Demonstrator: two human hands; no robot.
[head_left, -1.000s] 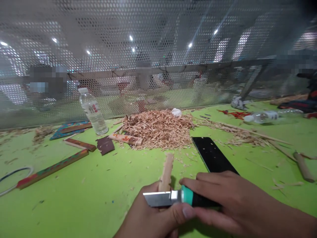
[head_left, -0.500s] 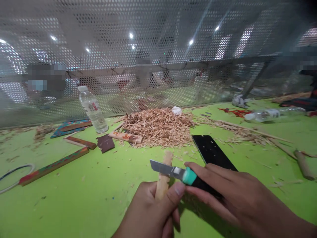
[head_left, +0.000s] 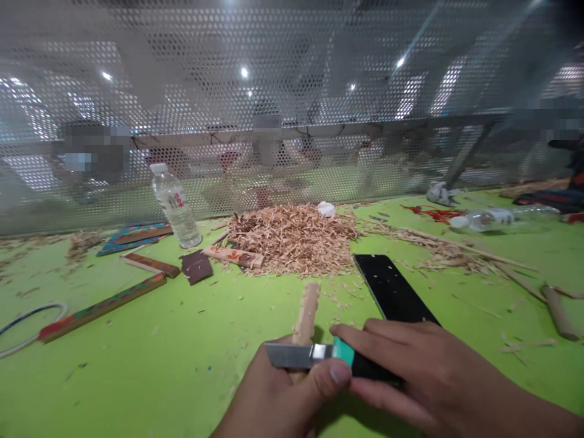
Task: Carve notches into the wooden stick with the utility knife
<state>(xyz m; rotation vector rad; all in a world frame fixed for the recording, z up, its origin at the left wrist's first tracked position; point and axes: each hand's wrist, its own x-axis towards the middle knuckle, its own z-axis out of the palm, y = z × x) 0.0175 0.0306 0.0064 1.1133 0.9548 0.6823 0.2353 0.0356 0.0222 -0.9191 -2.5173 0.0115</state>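
Observation:
A pale wooden stick (head_left: 307,310) with notched edges points away from me, its lower part inside my left hand (head_left: 278,389), which is closed on it. In my right hand (head_left: 420,371) is a utility knife (head_left: 342,354) with a black handle and teal collar. Its blade lies crosswise over the stick, just above the left hand's grip, pointing left. My left thumb rests against the knife near the collar. The black phone (head_left: 395,292) lies just beyond my right hand, with small chips on it.
A heap of wood shavings (head_left: 296,237) lies ahead, by a mesh screen (head_left: 292,164). An upright water bottle (head_left: 176,207) and painted wood strips (head_left: 103,307) are at left. Right are a lying bottle (head_left: 497,219), red strings (head_left: 429,213) and a round wooden piece (head_left: 560,313).
The knife blade has moved down along the stick toward my left hand and now lies nearly level. My right hand has come slightly lower. The view has shifted slightly.

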